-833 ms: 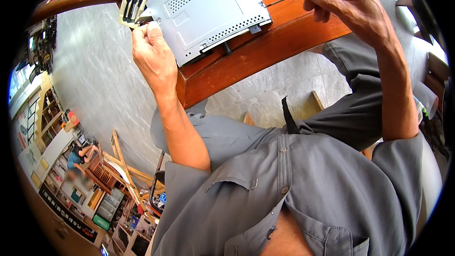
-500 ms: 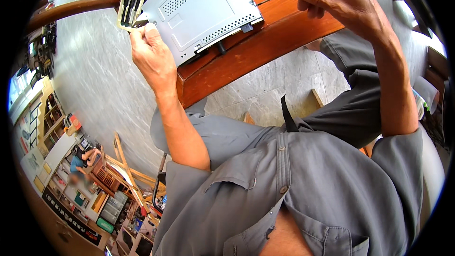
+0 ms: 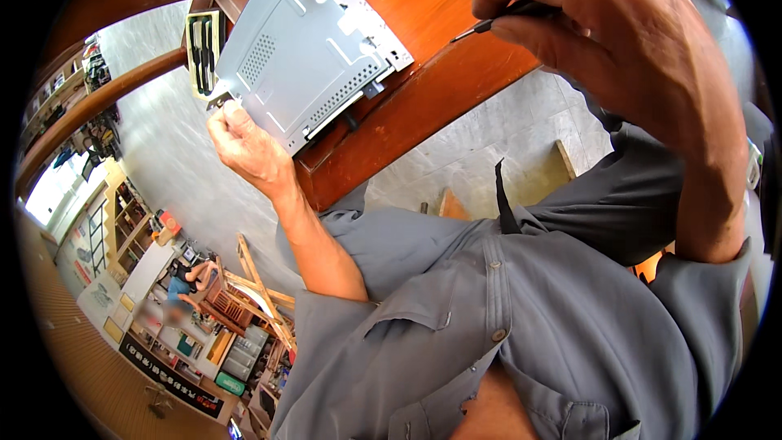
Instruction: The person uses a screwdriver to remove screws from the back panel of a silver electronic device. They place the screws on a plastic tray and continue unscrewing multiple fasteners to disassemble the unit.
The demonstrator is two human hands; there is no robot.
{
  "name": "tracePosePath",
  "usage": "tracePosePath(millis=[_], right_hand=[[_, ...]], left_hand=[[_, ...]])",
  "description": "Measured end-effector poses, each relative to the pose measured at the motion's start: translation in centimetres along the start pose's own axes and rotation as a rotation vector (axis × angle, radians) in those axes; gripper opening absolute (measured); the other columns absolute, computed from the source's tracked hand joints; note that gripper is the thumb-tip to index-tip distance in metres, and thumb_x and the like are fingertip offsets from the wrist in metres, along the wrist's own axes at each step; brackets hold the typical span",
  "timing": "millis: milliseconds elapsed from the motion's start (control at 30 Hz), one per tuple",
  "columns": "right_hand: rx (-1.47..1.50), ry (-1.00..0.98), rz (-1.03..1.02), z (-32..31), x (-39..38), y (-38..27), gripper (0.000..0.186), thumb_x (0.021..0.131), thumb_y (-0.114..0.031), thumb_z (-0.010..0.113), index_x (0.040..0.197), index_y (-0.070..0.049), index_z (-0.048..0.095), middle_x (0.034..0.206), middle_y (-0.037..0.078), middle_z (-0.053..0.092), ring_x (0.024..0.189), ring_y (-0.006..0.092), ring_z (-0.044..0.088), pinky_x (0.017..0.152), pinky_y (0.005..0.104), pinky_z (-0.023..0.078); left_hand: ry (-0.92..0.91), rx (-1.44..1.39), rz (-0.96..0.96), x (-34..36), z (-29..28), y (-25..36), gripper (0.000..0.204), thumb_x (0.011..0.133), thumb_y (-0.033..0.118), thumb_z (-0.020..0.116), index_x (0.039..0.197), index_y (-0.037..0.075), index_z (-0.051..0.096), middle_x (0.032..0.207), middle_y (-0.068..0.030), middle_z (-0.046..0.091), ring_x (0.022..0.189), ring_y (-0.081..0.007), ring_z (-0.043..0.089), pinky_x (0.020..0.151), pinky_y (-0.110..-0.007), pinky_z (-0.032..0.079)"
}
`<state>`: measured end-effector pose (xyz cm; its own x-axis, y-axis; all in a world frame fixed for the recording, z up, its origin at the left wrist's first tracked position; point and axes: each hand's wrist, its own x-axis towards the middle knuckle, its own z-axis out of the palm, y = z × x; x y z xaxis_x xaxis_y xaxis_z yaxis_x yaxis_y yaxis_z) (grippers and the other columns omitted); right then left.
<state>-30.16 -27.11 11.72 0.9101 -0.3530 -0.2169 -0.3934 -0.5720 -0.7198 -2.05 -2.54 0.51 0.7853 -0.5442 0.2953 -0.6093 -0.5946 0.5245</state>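
A flat silver metal case [image 3: 281, 73] with punched vent holes and a bracket lies on the reddish-brown wooden table [image 3: 456, 77]. My left hand [image 3: 254, 148] pinches a small metal tab at the case's left corner, thumb and fingers closed. To the right, my right hand [image 3: 627, 49] is raised above the table with a screwdriver [image 3: 484, 27] between thumb and fingers. The screwdriver's thin tip points left toward the case's right edge, apart from it. Most of the dark handle is hidden in the hand.
Beyond my left hand sits a pale-rimmed tool box [image 3: 193, 53] with dark slender tools. A curved wooden rail [image 3: 106, 106] runs at the left. My legs are below the table edge. Lower left, a person [image 3: 186, 281] sits near shelves, with folded wooden legs [image 3: 252, 273] nearby.
The screwdriver tip has left the case's right edge. My right hand has lifted and looks larger. My left hand keeps its grip at the corner; the whole view has shifted.
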Motion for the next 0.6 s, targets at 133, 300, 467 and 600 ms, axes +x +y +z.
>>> tracePosePath(millis=[133,300,467,600], right_hand=[[0.015,0.131,-0.144,2.0,0.5,1.3,0.007,0.096,-0.008,0.067,0.1,-0.002,0.067,0.086,0.015,0.072,0.073,0.0289,0.072,0.067,0.0362,0.057],[0.013,0.203,-0.193,2.7,0.6,1.7,0.009,0.093,-0.005,0.068,0.102,-0.002,0.067,0.087,0.014,0.071,0.074,0.029,0.071,0.067,0.0365,0.057],[0.004,0.239,-0.226,3.1,1.1,1.8,0.012,0.091,-0.003,0.07,0.103,-0.003,0.068,0.089,0.013,0.07,0.076,0.0291,0.071,0.067,0.0368,0.056],[-0.005,0.241,-0.253,3.6,1.6,1.8,0.015,0.089,-0.001,0.071,0.104,-0.003,0.068,0.09,0.013,0.07,0.078,0.0292,0.07,0.067,0.0371,0.055]], left_hand=[[0.011,0.028,-0.007,-0.6,-0.8,-0.5,0.033,0.109,0.03,0.054,0.1,-0.001,0.059,0.088,-0.0053,0.056,0.08,-0.0163,0.05,0.076,-0.034,0.047],[0.019,0.027,-0.013,-0.5,-0.6,-0.3,0.032,0.109,0.03,0.054,0.099,0.0,0.058,0.087,-0.0043,0.056,0.08,-0.0152,0.05,0.075,-0.032,0.046],[0.048,0.056,-0.015,-0.6,-0.6,-0.2,0.03,0.108,0.028,0.057,0.099,-0.001,0.06,0.088,-0.0051,0.058,0.081,-0.0164,0.053,0.077,-0.033,0.048],[0.11,0.102,0.052,-0.8,-0.6,0.9,0.029,0.106,0.027,0.061,0.098,-0.001,0.062,0.092,-0.0063,0.062,0.083,-0.0183,0.058,0.079,-0.034,0.05]])
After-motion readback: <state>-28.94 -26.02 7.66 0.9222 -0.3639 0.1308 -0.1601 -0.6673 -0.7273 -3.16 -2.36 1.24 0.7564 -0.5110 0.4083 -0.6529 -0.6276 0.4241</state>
